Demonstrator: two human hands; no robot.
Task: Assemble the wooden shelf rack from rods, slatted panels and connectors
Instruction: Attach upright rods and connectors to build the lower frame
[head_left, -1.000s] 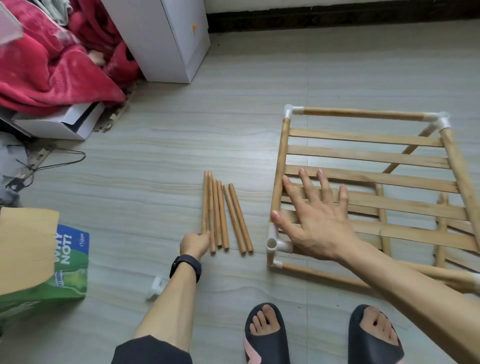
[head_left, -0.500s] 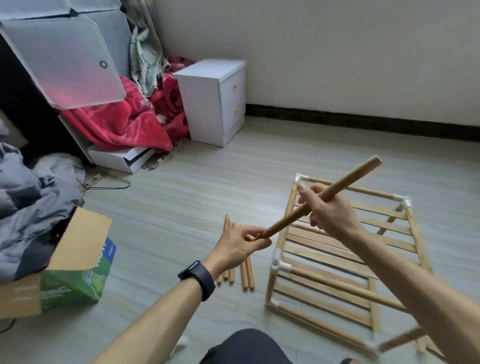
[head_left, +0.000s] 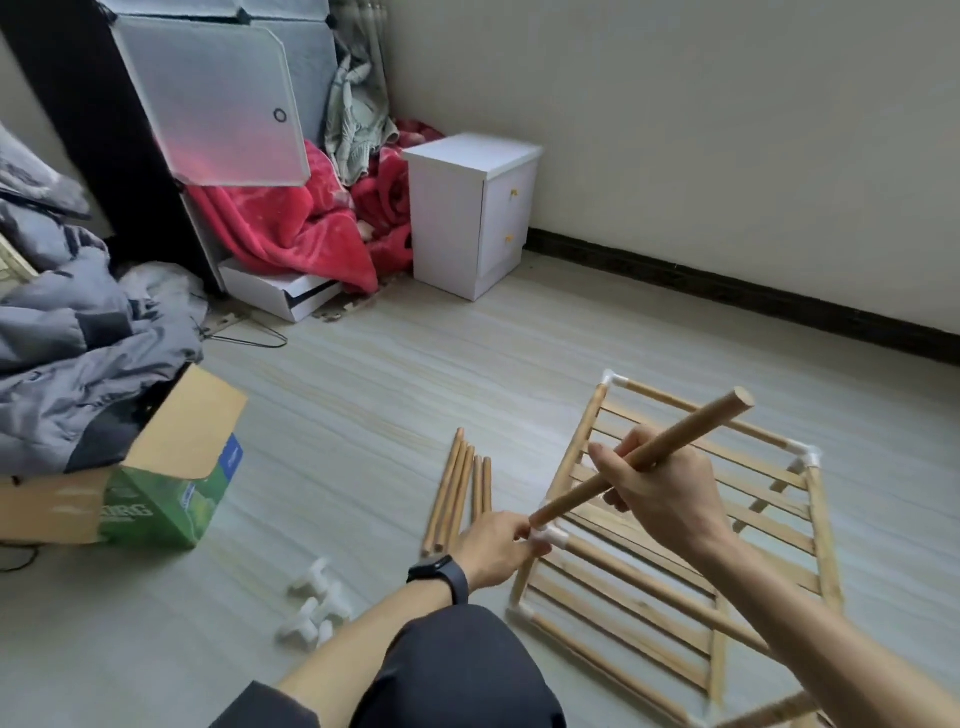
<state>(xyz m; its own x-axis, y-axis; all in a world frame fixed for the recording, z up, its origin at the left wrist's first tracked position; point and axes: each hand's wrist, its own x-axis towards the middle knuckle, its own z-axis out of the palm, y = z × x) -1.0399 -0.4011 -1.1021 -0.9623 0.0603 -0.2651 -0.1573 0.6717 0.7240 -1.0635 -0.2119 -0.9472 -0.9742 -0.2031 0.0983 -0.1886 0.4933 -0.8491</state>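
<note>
A partly built wooden rack (head_left: 691, 525) of slatted panels, rods and white corner connectors lies on the floor at the right. My right hand (head_left: 662, 493) grips a wooden rod (head_left: 701, 426) near its middle, tilted up to the right. The rod's lower end sits at the white connector (head_left: 550, 535) on the rack's near-left corner. My left hand (head_left: 493, 551), with a black watch on the wrist, holds that connector. Several loose rods (head_left: 460, 493) lie side by side on the floor left of the rack.
Loose white connectors (head_left: 317, 605) lie on the floor near my knee. An open cardboard box (head_left: 156, 483) stands at the left under grey clothing. A white bedside cabinet (head_left: 467, 213), a red blanket (head_left: 291, 228) and a wire hanger (head_left: 249, 338) are farther back by the wall.
My left hand picked a rod from the pile and my right hand took it mid-length. The rod's lower end came down to the near-left corner connector, which my left hand now holds.
</note>
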